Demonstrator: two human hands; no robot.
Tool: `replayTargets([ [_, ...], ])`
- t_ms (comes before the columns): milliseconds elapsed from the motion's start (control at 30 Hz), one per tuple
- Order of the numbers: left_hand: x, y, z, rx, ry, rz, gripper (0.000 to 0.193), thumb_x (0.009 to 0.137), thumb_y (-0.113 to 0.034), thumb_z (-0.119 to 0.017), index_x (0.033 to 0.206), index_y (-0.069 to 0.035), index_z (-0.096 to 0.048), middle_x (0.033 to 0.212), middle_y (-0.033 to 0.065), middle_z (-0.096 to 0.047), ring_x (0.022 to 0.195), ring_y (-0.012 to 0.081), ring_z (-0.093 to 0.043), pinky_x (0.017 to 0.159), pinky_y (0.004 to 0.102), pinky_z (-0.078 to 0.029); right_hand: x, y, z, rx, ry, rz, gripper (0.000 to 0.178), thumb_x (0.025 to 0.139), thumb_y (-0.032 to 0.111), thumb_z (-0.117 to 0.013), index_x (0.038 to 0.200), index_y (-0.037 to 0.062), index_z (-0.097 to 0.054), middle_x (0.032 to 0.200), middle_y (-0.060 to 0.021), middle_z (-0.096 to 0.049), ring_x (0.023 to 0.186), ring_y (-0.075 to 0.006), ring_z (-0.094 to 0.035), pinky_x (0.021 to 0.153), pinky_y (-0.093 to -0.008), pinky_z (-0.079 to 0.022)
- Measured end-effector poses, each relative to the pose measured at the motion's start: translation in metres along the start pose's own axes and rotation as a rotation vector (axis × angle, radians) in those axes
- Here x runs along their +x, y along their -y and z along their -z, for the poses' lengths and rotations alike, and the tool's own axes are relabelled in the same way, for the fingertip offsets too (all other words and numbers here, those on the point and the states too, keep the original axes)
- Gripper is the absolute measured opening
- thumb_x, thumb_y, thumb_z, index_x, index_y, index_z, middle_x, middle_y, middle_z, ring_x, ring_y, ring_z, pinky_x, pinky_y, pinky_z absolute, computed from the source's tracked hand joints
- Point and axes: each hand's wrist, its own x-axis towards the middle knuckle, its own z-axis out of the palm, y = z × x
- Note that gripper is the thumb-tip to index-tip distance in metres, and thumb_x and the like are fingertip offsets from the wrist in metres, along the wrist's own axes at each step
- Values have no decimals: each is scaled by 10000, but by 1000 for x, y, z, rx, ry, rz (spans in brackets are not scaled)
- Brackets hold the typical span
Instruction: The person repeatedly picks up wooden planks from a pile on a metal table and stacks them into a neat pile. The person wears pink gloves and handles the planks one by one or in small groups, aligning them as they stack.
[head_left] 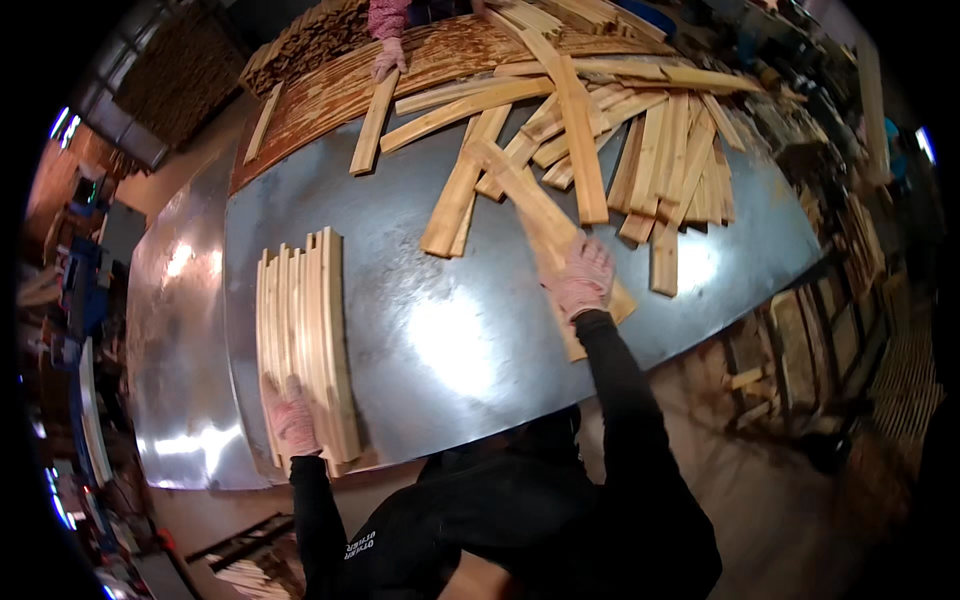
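Observation:
My right hand (582, 275), in a pink-and-white glove, grips a long wooden board (530, 200) on the metal tabletop. That board is slightly blurred and slants up and left toward the pile. Beneath my forearm and hand, the ends of the boards overlap, so I cannot tell whether a second one is held. My left hand (292, 422), gloved alike, rests on the near left part of a stack of wooden strips (308, 330), its fingers apart. Those strips stand side by side on edge, their far ends uneven.
A loose pile of boards (665, 160) covers the table's far right. Across the metal table (420, 350), a co-worker's gloved hand (388, 58) touches the end of a board (375, 120). Stacked wood (310, 45) stands behind. A wooden rack (800, 340) is on the right.

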Motion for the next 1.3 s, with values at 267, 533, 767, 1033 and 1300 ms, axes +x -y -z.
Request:
replayTargets([
  [267, -167, -233, -227, -1082, 975, 959, 478, 982, -390, -595, 1284, -19, -601, 1085, 120, -689, 932, 193, -669, 832, 350, -573, 28, -67, 11, 143, 639, 639, 430, 983, 394, -546, 1200, 31, -626, 1123, -180, -702, 1035, -315, -682, 870, -404, -551],
  [533, -135, -328, -182, -769, 974, 423, 453, 901, -179, -614, 1287, 56, -588, 1069, 82, -695, 992, 137, -639, 874, 314, -530, 187, -155, -25, 131, 286, -352, 965, 805, 391, -723, 1543, 37, -211, 1373, -303, -518, 1221, -471, -557, 997, -502, -484],
  [767, 12, -306, -231, 237, 309, 12, 552, 894, -388, -634, 1394, -179, -531, 1276, 216, -626, 1068, 376, -651, 907, 484, -523, 112, -146, -18, 261, 521, -317, 1029, 752, 329, -781, 1556, 67, -194, 1420, -267, -498, 1286, -448, -521, 1038, -503, -465],
  [1033, 32, -312, -298, 579, 529, 58, 968, 745, -365, -778, 1527, -128, -258, 1294, 195, -564, 1199, 376, -572, 983, 525, -421, 16, -129, -14, 45, 199, -27, 982, 746, 366, -781, 1534, 34, -296, 1441, -256, -474, 1346, -393, -448, 1120, -481, -373],
  [1300, -140, -225, -215, -150, 672, 284, 831, 753, -290, -752, 1439, -12, -376, 1069, 200, -674, 986, 377, -688, 847, 479, -543, 29, -29, -46, 482, 457, 2, 864, 895, 483, -651, 1511, -28, -327, 1465, -277, -450, 1337, -424, -459, 1138, -470, -351],
])
